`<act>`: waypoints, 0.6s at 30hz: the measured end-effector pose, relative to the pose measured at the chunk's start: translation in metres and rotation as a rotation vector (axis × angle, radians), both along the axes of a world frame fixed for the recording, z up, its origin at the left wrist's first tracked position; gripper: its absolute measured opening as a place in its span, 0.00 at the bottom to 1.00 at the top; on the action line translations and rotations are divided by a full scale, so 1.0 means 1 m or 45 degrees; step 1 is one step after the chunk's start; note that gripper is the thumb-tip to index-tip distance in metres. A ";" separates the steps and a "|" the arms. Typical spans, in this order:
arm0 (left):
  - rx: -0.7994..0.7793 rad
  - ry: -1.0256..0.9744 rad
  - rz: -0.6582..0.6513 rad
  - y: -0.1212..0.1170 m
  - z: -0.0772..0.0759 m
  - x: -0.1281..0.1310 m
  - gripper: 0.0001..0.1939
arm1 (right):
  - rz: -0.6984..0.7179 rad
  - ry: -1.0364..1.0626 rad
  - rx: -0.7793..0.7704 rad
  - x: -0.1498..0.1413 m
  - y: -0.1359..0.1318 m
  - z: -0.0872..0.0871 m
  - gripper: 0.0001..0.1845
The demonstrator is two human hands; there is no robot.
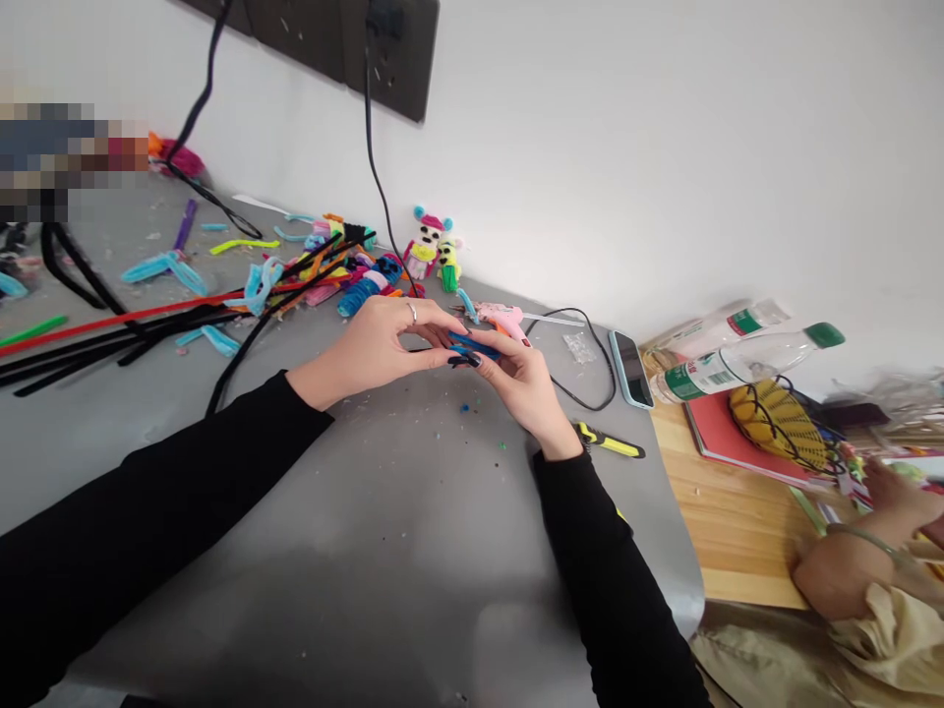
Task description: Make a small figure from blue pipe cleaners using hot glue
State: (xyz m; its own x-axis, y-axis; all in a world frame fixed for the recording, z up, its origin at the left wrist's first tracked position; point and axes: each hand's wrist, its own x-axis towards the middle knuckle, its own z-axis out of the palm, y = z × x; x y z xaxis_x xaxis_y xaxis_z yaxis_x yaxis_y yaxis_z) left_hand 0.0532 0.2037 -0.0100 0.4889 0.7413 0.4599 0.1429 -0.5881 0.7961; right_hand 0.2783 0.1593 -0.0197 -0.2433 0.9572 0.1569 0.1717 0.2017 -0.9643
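Both hands meet above the grey table, fingertips together. Between them is a blue pipe cleaner piece [476, 344], mostly covered by fingers, so its full shape is hidden. My left hand [394, 344], with a ring on one finger, pinches its left side. My right hand [520, 379] grips it from the right. Just behind the hands lies a pink glue gun [498, 317] with an orange part. Two small pipe cleaner dolls [428, 241] stand against the wall, and a blue doll [371, 283] lies left of them.
Black pipe cleaners [154, 334] and scraps spread over the left of the grey table [354, 551]. A yellow cutter knife [611, 441], phone [631, 369] and plastic bottles [727, 369] are at right. A neighbouring person's arm [848, 570] rests by the wooden table [723, 511].
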 end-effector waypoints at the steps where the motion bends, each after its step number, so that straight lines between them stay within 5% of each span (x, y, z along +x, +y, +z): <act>1: -0.019 0.004 0.003 0.000 0.000 0.000 0.16 | -0.014 -0.020 0.001 0.000 0.000 0.000 0.26; 18: -0.081 -0.022 0.072 0.002 -0.005 0.002 0.15 | -0.132 -0.122 0.074 -0.003 0.000 0.000 0.18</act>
State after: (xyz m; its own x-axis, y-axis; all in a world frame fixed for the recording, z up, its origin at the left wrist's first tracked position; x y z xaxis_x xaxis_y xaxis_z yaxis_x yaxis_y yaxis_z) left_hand 0.0552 0.2057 -0.0149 0.4379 0.7955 0.4189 0.1603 -0.5275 0.8343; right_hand 0.2756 0.1590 -0.0199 -0.1603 0.9678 0.1939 0.2849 0.2334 -0.9297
